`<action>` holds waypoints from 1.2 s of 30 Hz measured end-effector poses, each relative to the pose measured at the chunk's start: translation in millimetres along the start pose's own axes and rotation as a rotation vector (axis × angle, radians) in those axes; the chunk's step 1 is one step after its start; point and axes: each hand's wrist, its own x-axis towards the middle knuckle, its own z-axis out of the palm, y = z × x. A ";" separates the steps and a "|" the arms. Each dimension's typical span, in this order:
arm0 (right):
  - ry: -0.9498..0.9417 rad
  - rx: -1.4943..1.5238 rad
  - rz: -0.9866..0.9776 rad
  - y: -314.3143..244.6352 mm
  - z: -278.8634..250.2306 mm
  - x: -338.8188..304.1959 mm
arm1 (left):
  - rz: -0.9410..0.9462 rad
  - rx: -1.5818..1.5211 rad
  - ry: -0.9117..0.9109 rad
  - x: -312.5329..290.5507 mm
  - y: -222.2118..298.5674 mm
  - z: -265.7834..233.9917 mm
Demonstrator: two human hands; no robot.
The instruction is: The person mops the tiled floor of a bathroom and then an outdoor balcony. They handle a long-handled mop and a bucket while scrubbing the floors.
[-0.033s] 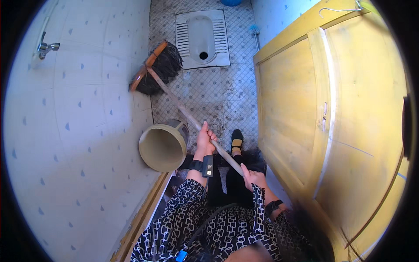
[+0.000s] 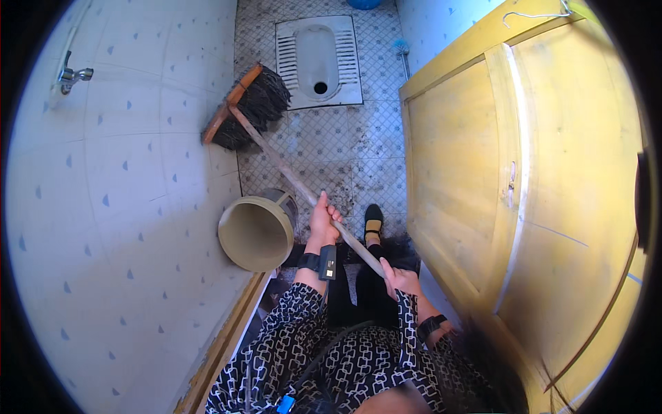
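1. Closest, black sleeves (image 2: 276, 324) with a pale chain pattern; a dark strap carrying a small box (image 2: 329, 263) sits on the left wrist.
2. The right hand (image 2: 402, 279) has its fingers closed around the near end of the broom (image 2: 286, 170), thumb along the wooden handle.
3. Farther along, the left hand (image 2: 323, 215) grips the same handle, its fingers curled round it and thumb pointing up the stick.
4. A dark shoe (image 2: 373, 219) stands right of the handle. Left of the left hand, a beige bucket (image 2: 255, 234) takes up floor beside the tiled wall (image 2: 124, 200).
5. A yellow door (image 2: 458, 159) bounds the right side.
6. The handle slants away leftward from the fingers to the broom's head, near the left wall; its dark bristles reach the squat toilet's (image 2: 318, 58) near left corner, contact unclear.
7. A tap (image 2: 74, 76) juts from the left wall.
8. Farthest, a light-blue brush (image 2: 401, 47) stands by the right wall, and a blue object (image 2: 363, 3) is cut off at the top.
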 end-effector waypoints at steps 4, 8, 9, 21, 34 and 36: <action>-0.040 0.081 0.002 7.8 -16.5 7.5 | 0.005 -0.028 0.020 7.6 -9.5 0.6; -0.155 0.064 0.087 18.8 -29.6 37.1 | -0.022 -0.037 0.007 40.7 -13.2 6.9; -0.212 0.036 0.115 14.0 -32.2 54.3 | -0.017 -0.036 0.015 58.3 -5.2 2.6; -0.313 -0.014 0.076 -22.5 10.8 41.3 | -0.188 -0.084 0.047 97.9 -4.6 -81.6; -0.128 0.009 0.051 -10.4 -24.8 -33.6 | -0.102 0.015 0.091 -10.4 -26.8 -15.2; -0.131 -0.061 0.019 -2.0 -29.3 -42.8 | -0.082 0.022 0.112 -18.4 -38.1 -14.9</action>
